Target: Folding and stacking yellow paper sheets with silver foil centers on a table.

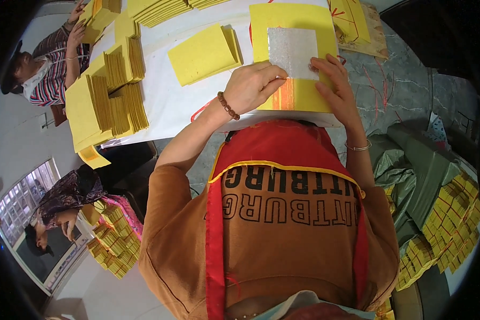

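Note:
A stack of large yellow paper sheets (261, 48) lies on the table before me. On top of it rests a silver foil sheet (293, 50), with an orange printed patch (284, 96) showing below its lower edge. My left hand (255, 85) has thumb and fingers pinched together at the foil's lower left corner. At the foil's right edge, my right hand (336, 88) lies on the yellow paper with thumb and fingers apart. A folded yellow paper bundle (205, 53) sits to the left of the stack.
Several stacks of folded yellow paper (93, 106) line the table's left side, on a white cover (157, 93). Two other people work at the left. Tied yellow bundles (448, 224) are piled at the right beside a dark green plastic sheet (410, 165). Red strings (381, 88) lie on the grey floor.

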`<state>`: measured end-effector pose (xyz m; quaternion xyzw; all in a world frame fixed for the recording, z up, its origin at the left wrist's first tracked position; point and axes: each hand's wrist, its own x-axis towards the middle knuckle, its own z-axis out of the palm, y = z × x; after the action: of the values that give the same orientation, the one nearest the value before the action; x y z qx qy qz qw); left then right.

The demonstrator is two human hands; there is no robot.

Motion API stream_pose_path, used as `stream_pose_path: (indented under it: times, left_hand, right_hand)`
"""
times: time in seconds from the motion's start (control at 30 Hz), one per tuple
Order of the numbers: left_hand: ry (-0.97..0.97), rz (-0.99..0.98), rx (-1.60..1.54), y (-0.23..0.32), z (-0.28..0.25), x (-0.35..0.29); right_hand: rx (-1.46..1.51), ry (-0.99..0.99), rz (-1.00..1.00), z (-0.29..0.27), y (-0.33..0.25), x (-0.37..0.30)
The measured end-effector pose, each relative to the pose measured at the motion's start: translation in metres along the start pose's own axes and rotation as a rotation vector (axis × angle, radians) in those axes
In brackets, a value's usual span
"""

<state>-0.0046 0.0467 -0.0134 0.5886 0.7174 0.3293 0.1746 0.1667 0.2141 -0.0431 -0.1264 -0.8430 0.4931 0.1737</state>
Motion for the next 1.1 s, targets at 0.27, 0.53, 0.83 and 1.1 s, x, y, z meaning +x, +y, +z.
stream_pose_path:
  times: [0.27,0.53,0.83,1.1]
  left_hand:
    - [0.006,-0.009,0.011,0.001,0.001,-0.001]
    - [0.053,-0.011,0.026,0.0,0.005,-0.003]
    - [0.098,0.026,0.05,0.0,0.008,-0.006]
    - [0.114,0.01,0.045,0.0,0.009,-0.007]
  right_hand:
    - [-0.007,0.005,-0.013,0.0,-0.002,0.001]
    - [-0.031,0.009,-0.026,0.001,-0.001,0.001]
    - [-0.045,0.023,-0.031,0.002,-0.002,0.0]
    - [-0.069,0.027,-0.049,0.003,-0.001,0.001]
